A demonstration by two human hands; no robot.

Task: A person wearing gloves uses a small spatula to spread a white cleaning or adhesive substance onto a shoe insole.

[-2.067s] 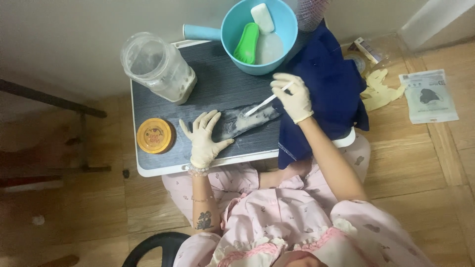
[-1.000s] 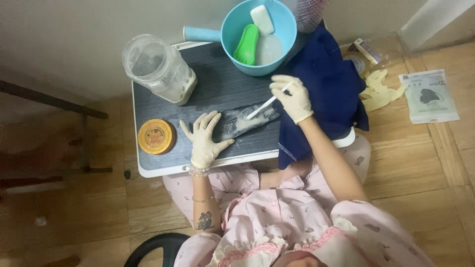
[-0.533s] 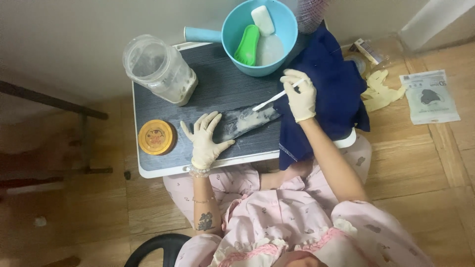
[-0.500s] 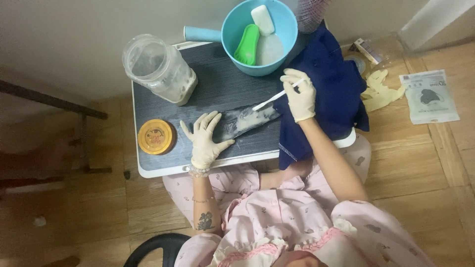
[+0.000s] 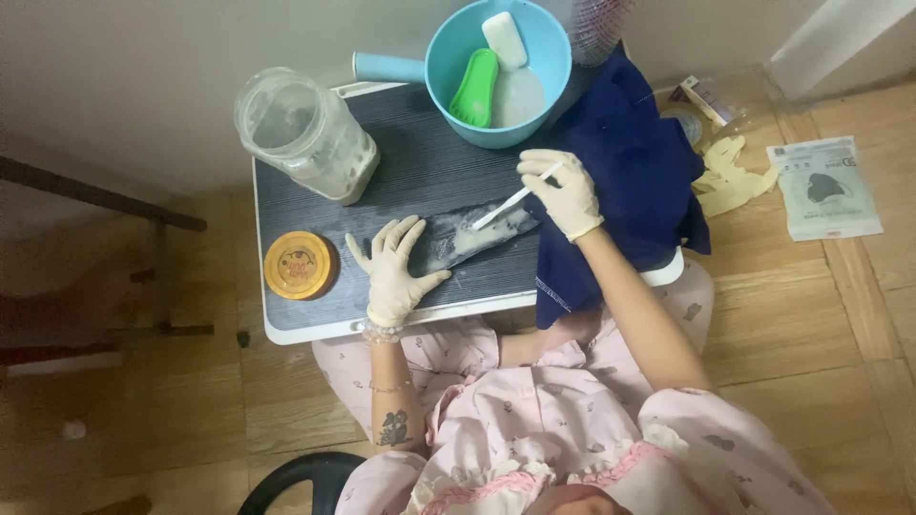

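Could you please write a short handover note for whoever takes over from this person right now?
Left hand, gloved, lies flat on the near end of the dark strip on the small table.
Right hand, gloved, holds a white stick, tip on the strip.
Done: white paste covers part of the strip.
Left: the strip's remaining dark areas are uncoated.
Nearby: open clear jar, orange lid, blue basin, navy cloth.

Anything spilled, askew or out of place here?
Yes: a loose glove and a flat packet lie on the floor right of the table, and the blue cloth hangs over its edge. No spill shows.
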